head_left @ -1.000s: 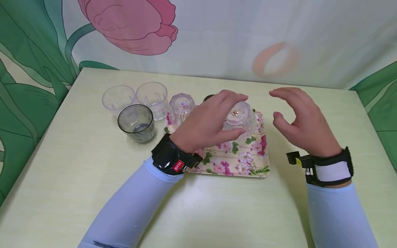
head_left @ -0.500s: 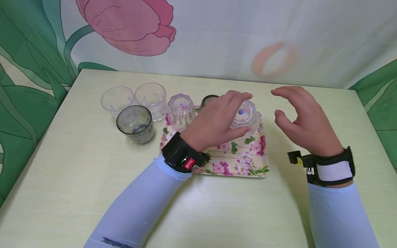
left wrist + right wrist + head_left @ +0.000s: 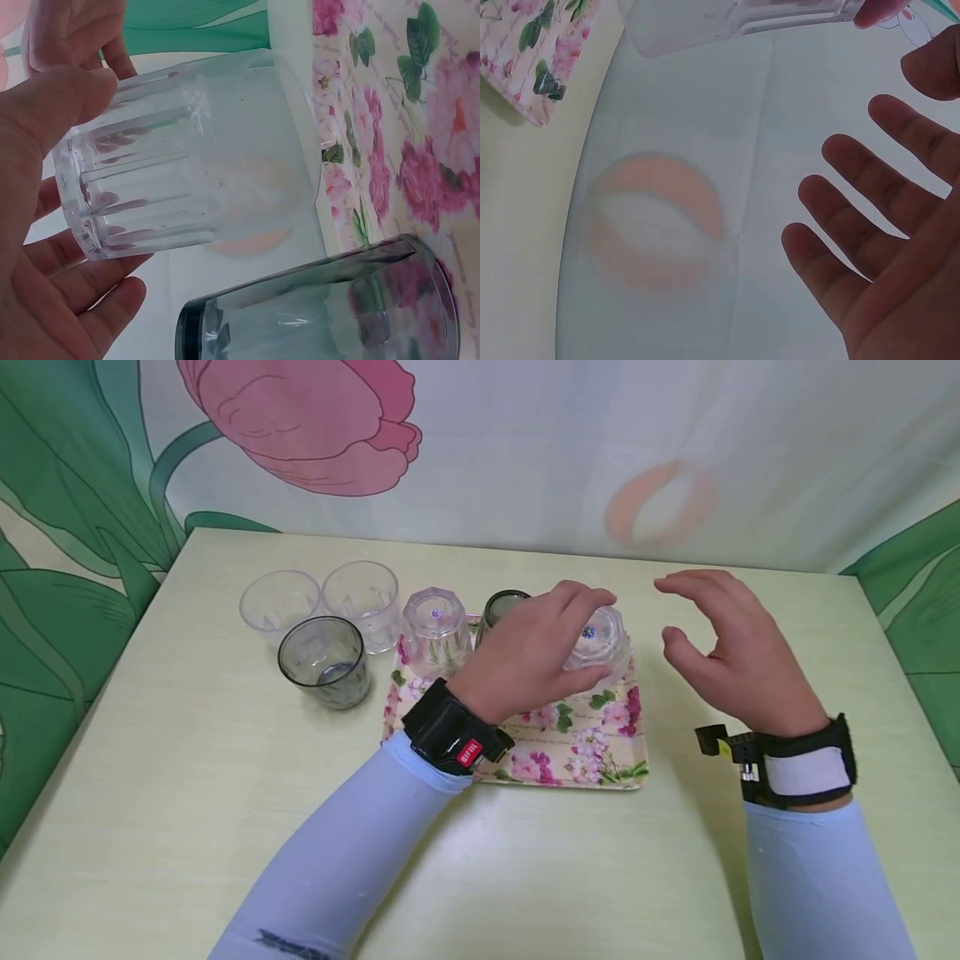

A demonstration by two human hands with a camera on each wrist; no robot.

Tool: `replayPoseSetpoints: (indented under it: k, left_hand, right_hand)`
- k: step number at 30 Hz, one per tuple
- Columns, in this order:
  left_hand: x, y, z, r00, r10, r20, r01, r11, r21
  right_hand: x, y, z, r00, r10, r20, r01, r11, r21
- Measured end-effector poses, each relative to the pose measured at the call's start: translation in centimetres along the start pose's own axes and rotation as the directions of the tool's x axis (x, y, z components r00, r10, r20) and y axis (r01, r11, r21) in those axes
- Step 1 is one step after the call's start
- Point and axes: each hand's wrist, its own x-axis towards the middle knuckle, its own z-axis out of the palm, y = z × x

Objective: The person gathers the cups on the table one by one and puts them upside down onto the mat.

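My left hand [image 3: 528, 656] grips an upside-down clear glass [image 3: 603, 647] by its faceted base, thumb on one side and fingers on the other. In the left wrist view the glass [image 3: 195, 157] has its rim close over the flowered tray [image 3: 390, 150]. Beside it on the tray stands an upside-down smoky glass [image 3: 501, 606], partly hidden by my left hand in the head view. Another upside-down clear glass [image 3: 435, 631] stands at the tray's back left. My right hand [image 3: 742, 660] hovers right of the tray, holding nothing, its fingers spread in the right wrist view.
Left of the tray, two clear glasses [image 3: 273, 602] and one smoky glass [image 3: 326, 668] stand mouth up, close together on the pale table [image 3: 187, 760]. Behind the table's back edge hangs a printed curtain [image 3: 525, 452].
My left hand has shifted a little to the right with the clear glass, uncovering more of the smoky glass behind it. My right hand has barely moved.
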Motion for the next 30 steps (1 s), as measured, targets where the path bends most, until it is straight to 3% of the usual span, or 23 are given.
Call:
replayPoseSetpoints:
  k: [30]
  left_hand:
    - [1.5,0.0,1.4,0.989,-0.052,0.141,0.038,0.994,0.100]
  right_hand:
    - [0.0,0.6,0.4,0.999,0.014,0.042,-0.014,1.000,0.000]
